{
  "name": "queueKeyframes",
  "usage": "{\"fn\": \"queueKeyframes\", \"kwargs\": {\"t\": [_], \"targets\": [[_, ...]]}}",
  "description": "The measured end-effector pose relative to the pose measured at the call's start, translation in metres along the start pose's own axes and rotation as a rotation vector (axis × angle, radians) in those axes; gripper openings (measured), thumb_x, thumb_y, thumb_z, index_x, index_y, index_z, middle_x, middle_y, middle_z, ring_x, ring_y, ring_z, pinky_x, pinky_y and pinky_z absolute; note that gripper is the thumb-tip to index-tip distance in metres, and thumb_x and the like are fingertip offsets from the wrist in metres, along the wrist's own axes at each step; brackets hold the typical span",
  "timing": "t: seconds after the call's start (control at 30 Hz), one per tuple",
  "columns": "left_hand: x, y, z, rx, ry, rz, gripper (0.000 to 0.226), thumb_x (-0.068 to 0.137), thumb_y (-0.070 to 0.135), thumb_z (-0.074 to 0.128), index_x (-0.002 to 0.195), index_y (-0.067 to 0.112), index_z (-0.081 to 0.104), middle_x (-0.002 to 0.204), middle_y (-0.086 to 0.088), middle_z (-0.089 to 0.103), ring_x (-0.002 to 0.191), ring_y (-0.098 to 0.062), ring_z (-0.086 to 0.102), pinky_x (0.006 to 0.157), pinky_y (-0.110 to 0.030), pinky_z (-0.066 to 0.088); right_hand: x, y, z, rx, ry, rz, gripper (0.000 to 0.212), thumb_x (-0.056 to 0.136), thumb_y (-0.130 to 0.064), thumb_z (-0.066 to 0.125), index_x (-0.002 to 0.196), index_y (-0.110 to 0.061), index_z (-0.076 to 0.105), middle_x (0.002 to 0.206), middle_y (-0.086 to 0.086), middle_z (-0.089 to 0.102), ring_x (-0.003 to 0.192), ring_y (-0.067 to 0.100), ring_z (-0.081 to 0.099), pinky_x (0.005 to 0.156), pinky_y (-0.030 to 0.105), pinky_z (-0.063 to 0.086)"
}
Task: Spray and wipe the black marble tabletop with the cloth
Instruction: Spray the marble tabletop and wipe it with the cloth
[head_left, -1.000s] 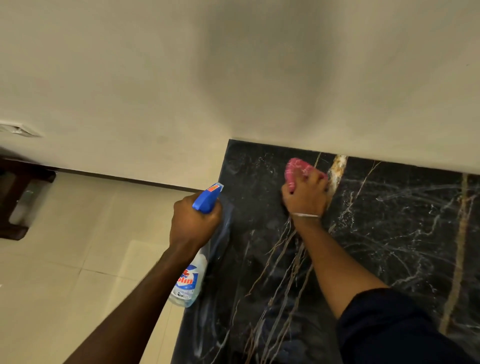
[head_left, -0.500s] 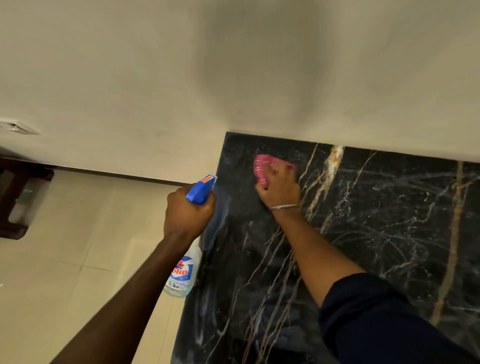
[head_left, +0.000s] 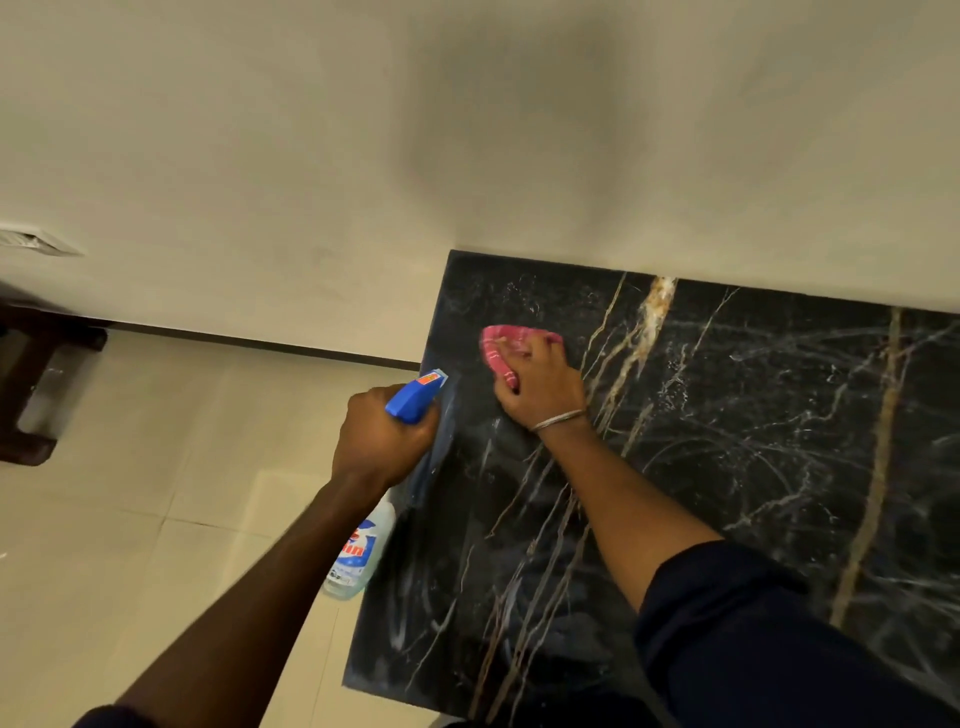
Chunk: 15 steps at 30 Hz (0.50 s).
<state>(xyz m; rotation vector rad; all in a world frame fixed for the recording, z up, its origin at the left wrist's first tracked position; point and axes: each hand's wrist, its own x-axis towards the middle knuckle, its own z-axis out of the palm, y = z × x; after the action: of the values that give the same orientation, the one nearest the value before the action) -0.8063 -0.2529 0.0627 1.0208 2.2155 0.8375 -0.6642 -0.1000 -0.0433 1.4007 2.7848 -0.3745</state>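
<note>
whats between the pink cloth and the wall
Only bare black marble tabletop separates the pink cloth from the wall, as the head view shows.

A plain cream wall (head_left: 363, 156) meets pale floor tiles (head_left: 130, 519) beside dark wooden furniture (head_left: 31, 395).

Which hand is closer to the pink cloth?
The right hand. It presses on the pink cloth on the black marble tabletop. The left hand is off to the cloth's left, at the table's edge, gripping the spray bottle.
</note>
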Motion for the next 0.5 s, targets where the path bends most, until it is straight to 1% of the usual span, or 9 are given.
{"fn": "queueKeyframes", "kwargs": {"t": [0.1, 0.17, 0.23, 0.33, 0.5], "targets": [[-0.014, -0.012, -0.004, 0.029, -0.049, -0.011, 0.019, 0.084, 0.021, 0.068, 0.071, 0.020, 0.054, 0.057, 0.000, 0.052, 0.052, -0.014, 0.050, 0.056, -0.022, 0.042, -0.015, 0.064, -0.013, 0.040, 0.100, 0.263, 0.058, 0.090, -0.052, 0.050, 0.142, -0.027, 0.043, 0.133, 0.015, 0.041, 0.119, 0.036, 0.043, 0.080, 0.043, 0.053], [-0.024, -0.021, -0.005, 0.064, -0.077, -0.029, 0.016, 0.083, 0.024, 0.069, 0.075, 0.018, 0.056, 0.060, 0.000, 0.054, 0.054, -0.015, 0.052, 0.057, -0.023, 0.043, -0.024, 0.102, -0.022, 0.071, 0.147, 0.369, 0.055, 0.090, -0.049, 0.053, 0.139, -0.023, 0.049, 0.132, 0.017, 0.042, 0.117, 0.038, 0.044, 0.084, 0.047, 0.052], [-0.031, -0.028, -0.003, 0.115, -0.113, -0.034, 0.016, 0.081, 0.027, 0.071, 0.080, 0.017, 0.058, 0.064, 0.001, 0.056, 0.058, -0.016, 0.055, 0.059, -0.022, 0.043, -0.026, 0.125, -0.029, 0.081, 0.144, 0.418, 0.055, 0.090, -0.049, 0.055, 0.138, -0.022, 0.052, 0.131, 0.017, 0.042, 0.117, 0.039, 0.044, 0.086, 0.049, 0.050], [-0.042, -0.028, -0.001, 0.114, -0.164, -0.018, 0.015, 0.081, 0.028, 0.072, 0.085, 0.020, 0.059, 0.067, 0.005, 0.058, 0.059, -0.014, 0.055, 0.060, -0.020, 0.042, -0.025, 0.129, -0.028, 0.087, 0.122, 0.460, 0.056, 0.089, -0.050, 0.055, 0.139, -0.024, 0.051, 0.132, 0.017, 0.041, 0.121, 0.041, 0.041, 0.087, 0.050, 0.050], [-0.057, -0.028, 0.001, 0.112, -0.162, 0.013, 0.016, 0.080, 0.028, 0.072, 0.082, 0.022, 0.057, 0.064, 0.007, 0.055, 0.056, -0.012, 0.054, 0.057, -0.019, 0.039, -0.023, 0.122, -0.027, 0.088, 0.102, 0.506, 0.058, 0.089, -0.051, 0.054, 0.140, -0.023, 0.050, 0.138, 0.018, 0.037, 0.129, 0.044, 0.034, 0.092, 0.054, 0.049]]}}
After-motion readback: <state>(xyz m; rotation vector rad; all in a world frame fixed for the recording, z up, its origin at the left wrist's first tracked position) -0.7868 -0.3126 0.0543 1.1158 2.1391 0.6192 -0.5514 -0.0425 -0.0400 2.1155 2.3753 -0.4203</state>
